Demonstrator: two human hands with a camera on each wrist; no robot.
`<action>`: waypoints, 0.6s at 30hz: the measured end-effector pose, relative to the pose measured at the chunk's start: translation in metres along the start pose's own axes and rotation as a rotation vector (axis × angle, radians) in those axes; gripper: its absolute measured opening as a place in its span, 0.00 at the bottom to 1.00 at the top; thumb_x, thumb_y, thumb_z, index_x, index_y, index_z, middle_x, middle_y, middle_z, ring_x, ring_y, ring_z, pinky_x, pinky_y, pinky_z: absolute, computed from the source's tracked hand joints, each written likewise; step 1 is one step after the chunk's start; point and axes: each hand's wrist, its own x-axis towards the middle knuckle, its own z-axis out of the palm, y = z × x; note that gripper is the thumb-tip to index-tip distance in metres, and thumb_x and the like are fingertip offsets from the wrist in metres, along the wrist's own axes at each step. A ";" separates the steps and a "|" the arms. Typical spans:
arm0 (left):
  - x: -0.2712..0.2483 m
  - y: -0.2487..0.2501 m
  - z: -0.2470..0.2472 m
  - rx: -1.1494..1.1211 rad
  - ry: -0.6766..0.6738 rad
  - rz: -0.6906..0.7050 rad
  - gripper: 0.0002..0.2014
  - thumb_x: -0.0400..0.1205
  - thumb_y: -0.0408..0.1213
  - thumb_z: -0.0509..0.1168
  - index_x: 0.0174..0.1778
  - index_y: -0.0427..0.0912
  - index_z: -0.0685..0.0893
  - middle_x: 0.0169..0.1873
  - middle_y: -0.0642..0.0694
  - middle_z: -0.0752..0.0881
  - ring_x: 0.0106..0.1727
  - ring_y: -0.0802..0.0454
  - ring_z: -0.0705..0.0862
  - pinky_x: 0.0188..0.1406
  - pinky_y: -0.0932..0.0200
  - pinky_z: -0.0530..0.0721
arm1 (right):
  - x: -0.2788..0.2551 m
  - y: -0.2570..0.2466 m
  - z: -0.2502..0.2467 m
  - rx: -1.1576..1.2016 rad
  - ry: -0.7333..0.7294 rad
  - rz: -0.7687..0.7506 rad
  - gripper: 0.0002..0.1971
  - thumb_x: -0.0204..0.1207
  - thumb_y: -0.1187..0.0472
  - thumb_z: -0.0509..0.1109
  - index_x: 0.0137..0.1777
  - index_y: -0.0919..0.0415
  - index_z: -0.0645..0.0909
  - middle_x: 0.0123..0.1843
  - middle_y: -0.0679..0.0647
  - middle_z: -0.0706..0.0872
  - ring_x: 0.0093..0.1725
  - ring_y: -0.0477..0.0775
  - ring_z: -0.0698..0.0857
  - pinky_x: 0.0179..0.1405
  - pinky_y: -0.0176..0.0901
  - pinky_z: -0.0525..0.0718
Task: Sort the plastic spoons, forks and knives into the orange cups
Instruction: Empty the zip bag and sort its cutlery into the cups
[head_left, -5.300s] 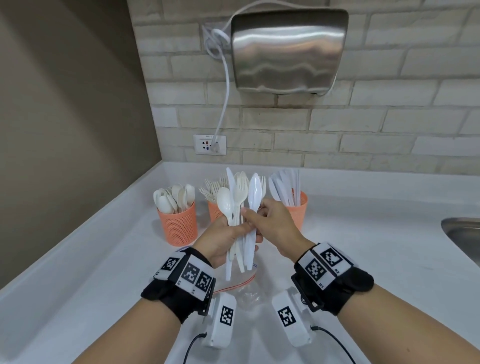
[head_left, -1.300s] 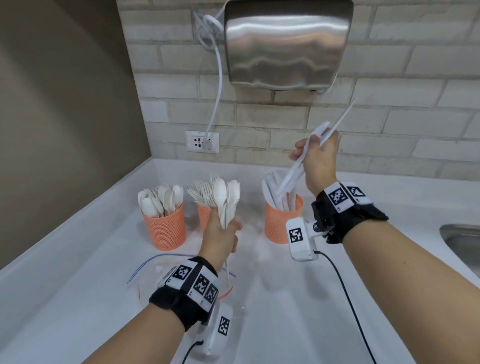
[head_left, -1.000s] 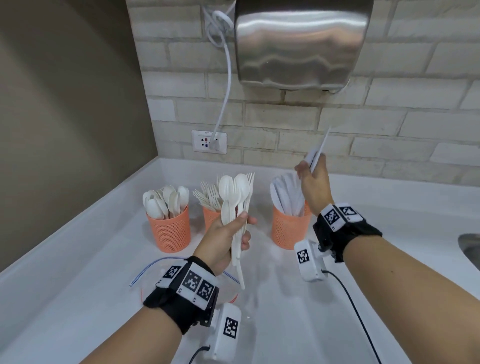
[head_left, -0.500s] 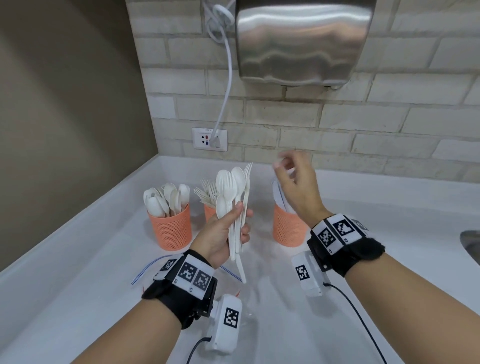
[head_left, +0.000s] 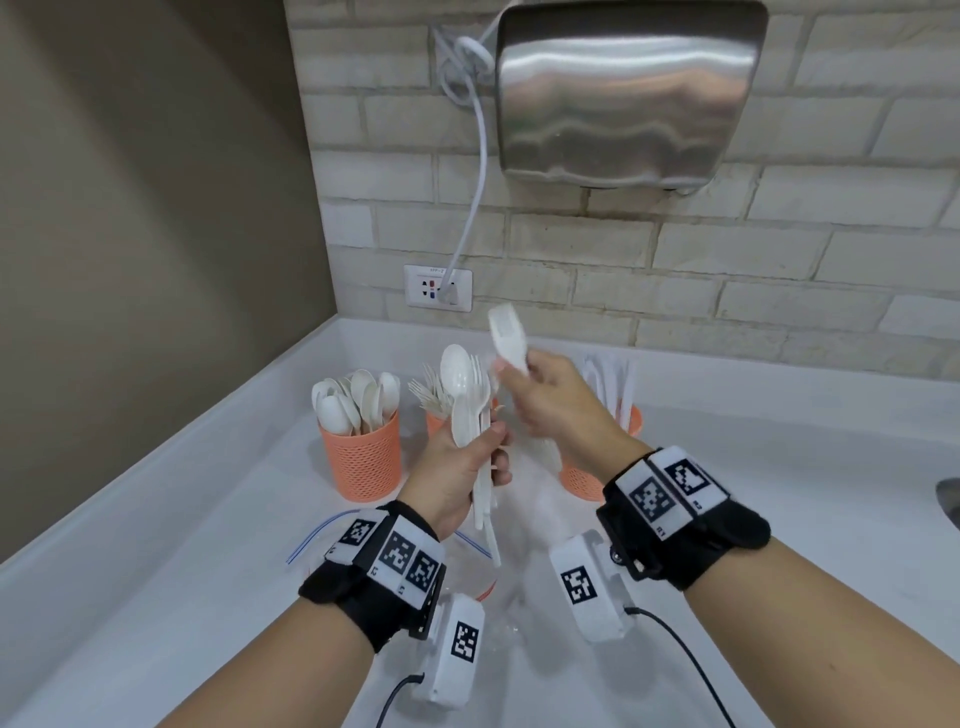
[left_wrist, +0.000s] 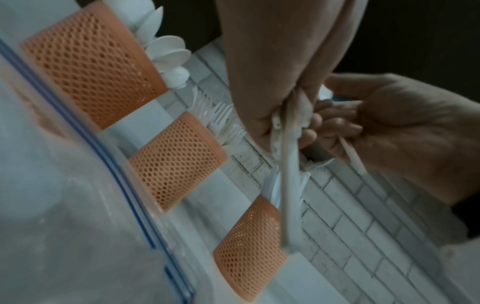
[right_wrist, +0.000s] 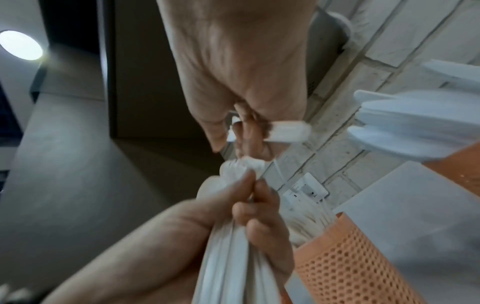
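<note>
My left hand grips a bundle of white spoons and forks upright above the counter; their handles hang below my fist. Just right of the bundle's top, my right hand pinches one blurred white piece of cutlery, also in the right wrist view; it looks like a fork. Behind stand three orange mesh cups: the spoon cup on the left, the fork cup mostly hidden by my left hand, the knife cup behind my right wrist.
A clear zip bag lies on the white counter under my wrists. A steel hand dryer hangs on the brick wall above, its cord running to a socket. A sink edge shows at far right.
My right hand left the knives in the right cup, swung left to the bundle, and now pinches one piece beside its top. My left hand stayed about where it was, still gripping the bundle.
</note>
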 end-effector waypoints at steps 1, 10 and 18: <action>0.000 0.000 0.000 0.052 -0.004 0.022 0.11 0.83 0.32 0.62 0.61 0.41 0.77 0.31 0.48 0.76 0.24 0.57 0.74 0.24 0.63 0.77 | -0.002 0.002 0.004 -0.086 -0.024 0.007 0.11 0.77 0.55 0.69 0.39 0.63 0.78 0.27 0.53 0.79 0.25 0.46 0.79 0.26 0.37 0.75; -0.009 0.002 -0.006 0.333 -0.025 0.137 0.20 0.83 0.37 0.63 0.71 0.53 0.72 0.37 0.54 0.78 0.31 0.60 0.74 0.28 0.62 0.72 | 0.000 0.004 0.020 -0.055 0.024 0.112 0.09 0.77 0.56 0.65 0.47 0.63 0.76 0.39 0.56 0.82 0.38 0.54 0.81 0.43 0.51 0.82; -0.010 0.010 -0.015 0.302 0.027 0.134 0.14 0.84 0.41 0.60 0.61 0.37 0.75 0.25 0.56 0.80 0.23 0.60 0.76 0.24 0.66 0.75 | 0.004 0.003 0.015 0.344 0.129 0.117 0.10 0.84 0.65 0.49 0.47 0.65 0.72 0.32 0.57 0.80 0.30 0.53 0.80 0.30 0.39 0.83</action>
